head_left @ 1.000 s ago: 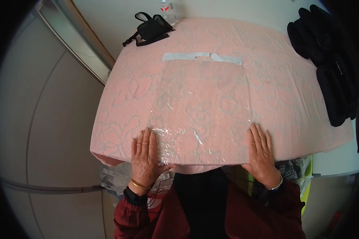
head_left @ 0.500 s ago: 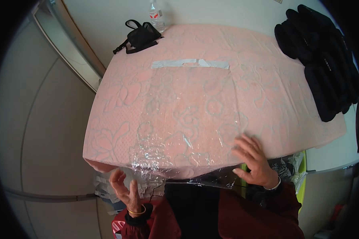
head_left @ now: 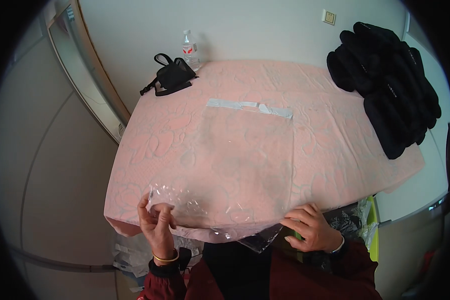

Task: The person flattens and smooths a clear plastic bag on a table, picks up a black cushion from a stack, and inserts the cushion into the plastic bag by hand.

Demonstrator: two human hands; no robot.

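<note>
A clear plastic bag [head_left: 247,155] with a white strip along its far end lies flat on the pink patterned cloth [head_left: 150,130] over the table. Its near end hangs a little past the front edge. At the bag's near left corner, my left hand [head_left: 157,225] has its fingers curled around the raised, crinkled film. My right hand [head_left: 312,227] is at the front edge by the bag's near right corner, fingers bent and slightly apart. Whether film lies between these fingers is hard to see.
At the back left are a black strapped bag [head_left: 172,75] and a plastic bottle [head_left: 190,50]. Stacked black padded items [head_left: 390,90] rest at the back right. Below the front edge, a green container [head_left: 373,230] holds plastic wrapping.
Both hands lifted off their flat position. The left moved left and took up the bag's near left corner; the right shifted left along the edge. The camera view tilted upward.
</note>
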